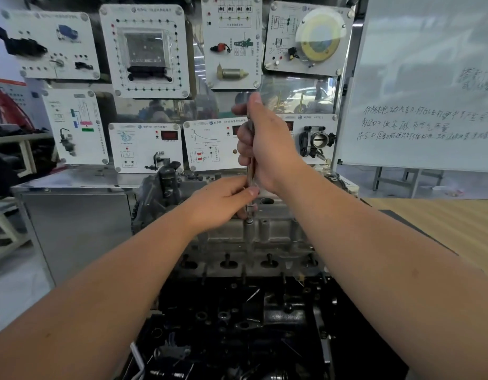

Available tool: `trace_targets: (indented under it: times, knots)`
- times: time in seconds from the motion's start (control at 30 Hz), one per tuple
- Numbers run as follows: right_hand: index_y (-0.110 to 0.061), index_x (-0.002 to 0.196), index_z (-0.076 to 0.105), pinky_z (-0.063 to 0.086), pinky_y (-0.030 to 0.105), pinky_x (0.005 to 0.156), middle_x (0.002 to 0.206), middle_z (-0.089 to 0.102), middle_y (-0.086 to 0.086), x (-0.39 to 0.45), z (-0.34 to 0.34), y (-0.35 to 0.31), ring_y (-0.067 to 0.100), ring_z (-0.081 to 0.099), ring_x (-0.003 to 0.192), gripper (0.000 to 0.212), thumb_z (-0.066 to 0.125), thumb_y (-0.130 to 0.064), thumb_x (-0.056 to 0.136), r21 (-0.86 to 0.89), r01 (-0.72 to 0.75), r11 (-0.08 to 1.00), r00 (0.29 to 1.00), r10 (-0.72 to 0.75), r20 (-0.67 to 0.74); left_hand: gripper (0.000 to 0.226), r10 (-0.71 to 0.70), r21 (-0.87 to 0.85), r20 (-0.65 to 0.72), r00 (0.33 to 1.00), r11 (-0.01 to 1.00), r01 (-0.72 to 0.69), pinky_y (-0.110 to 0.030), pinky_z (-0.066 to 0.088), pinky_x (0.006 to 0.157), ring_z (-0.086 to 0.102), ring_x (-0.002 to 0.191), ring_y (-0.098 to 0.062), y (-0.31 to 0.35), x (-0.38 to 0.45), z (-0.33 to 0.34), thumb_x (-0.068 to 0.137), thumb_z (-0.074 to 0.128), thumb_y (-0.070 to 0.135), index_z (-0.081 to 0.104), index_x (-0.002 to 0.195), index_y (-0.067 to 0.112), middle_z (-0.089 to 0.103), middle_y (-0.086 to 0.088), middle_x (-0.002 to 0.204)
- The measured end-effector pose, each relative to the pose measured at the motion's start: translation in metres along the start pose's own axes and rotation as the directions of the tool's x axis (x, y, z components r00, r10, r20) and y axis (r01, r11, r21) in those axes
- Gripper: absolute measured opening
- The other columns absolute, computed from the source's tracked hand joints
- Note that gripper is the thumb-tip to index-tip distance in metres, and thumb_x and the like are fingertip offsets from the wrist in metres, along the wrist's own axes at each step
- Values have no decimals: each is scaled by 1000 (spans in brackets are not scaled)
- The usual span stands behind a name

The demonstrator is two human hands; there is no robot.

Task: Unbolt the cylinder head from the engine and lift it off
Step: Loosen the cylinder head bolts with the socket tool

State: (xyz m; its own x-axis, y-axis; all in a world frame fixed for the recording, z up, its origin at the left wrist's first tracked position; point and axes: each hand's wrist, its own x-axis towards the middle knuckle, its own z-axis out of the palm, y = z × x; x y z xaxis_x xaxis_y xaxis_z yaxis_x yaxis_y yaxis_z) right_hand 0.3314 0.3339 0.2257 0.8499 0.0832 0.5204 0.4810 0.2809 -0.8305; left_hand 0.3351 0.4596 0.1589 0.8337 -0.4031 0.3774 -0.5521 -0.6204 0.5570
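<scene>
Both hands, left hand (226, 198) and right hand (264, 144), grip a wrench (250, 171), seemingly over the cylinder head (275, 231), before wall panels (147, 50)

even indoor light, soft blur throughout, wide-angle bending at the edges

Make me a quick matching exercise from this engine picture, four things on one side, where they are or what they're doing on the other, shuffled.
Things:
1. right hand
2. left hand
3. whiteboard
4. cylinder head

Places or states:
A. stands at the right, with handwriting
B. pinches the wrench low, near the socket
C. grey metal, under the tool
D. grips the wrench shaft higher up

Pairs: 1-D, 2-B, 3-A, 4-C
</scene>
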Motion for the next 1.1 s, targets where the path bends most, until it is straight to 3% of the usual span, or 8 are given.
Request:
trace_targets:
  times: [0.2,0.3,0.4,0.53,0.77,0.93,1.0,1.1]
  knots:
    - [-16,102,68,42,27,51,57,51,-3,0,-4,-8,13,44,50,43,39,-48,107,-47,-78,996,995,81,54,11,9,-92,-7,1000,996,-10,-47,59,88,75,79,-9,-4,1,2,101,58,38,63,94,31,74,14,86]
    - [-20,99,65,41,26,51,62,57,-6,-5,-1,-8,11,47,52,29,50,-45,103,-53,9,999,1000,-9,0,23,-9,-18,-15,1000,1000,8,-40,58,85,73,76,-1,-2,1,1,98,58,49,64,104,28,74,13,90]
    - [-19,95,55,39,26,47,64,60,-1,-11,3,-4,11,45,50,14,57,-30,103,-75,157,985,982,-163,-90,39,-41,30,-17,999,999,42,-45,57,88,71,78,0,4,1,2,98,56,52,63,114,18,74,1,99]
    - [-16,90,57,42,25,49,68,66,1,-14,2,-5,12,49,51,19,53,-28,105,-27,166,986,982,-168,-83,28,-47,9,4,999,999,47,-48,57,91,72,83,-7,6,1,2,101,54,46,65,107,22,75,7,91]
    - [-16,91,63,29,27,49,54,43,-7,-10,8,1,10,31,46,46,35,-50,106,7,6,1000,999,-6,47,14,0,-95,60,998,995,6,-36,57,85,73,78,-8,-2,1,-1,103,56,31,67,99,24,76,15,87]
    - [-20,93,52,31,25,44,58,51,-7,-13,14,8,10,36,48,25,58,-43,100,-53,167,984,977,-173,-127,32,5,-3,24,1000,1000,-5,-49,58,86,73,81,-13,1,-1,-1,96,54,58,68,92,30,76,12,86]
    - [-19,89,54,38,25,45,59,57,-7,-13,13,8,11,44,48,21,59,-35,101,-62,203,977,961,-211,-177,51,-7,65,-3,1000,998,7,-54,56,83,72,80,-22,3,-2,0,89,46,71,67,89,25,75,3,84]
    - [-18,85,61,43,24,51,61,60,-8,-12,10,6,10,49,52,27,52,-36,104,-49,186,981,972,-191,-138,47,-38,115,-24,999,992,41,-51,57,84,73,80,-17,-1,0,4,93,44,68,67,88,28,76,6,84]
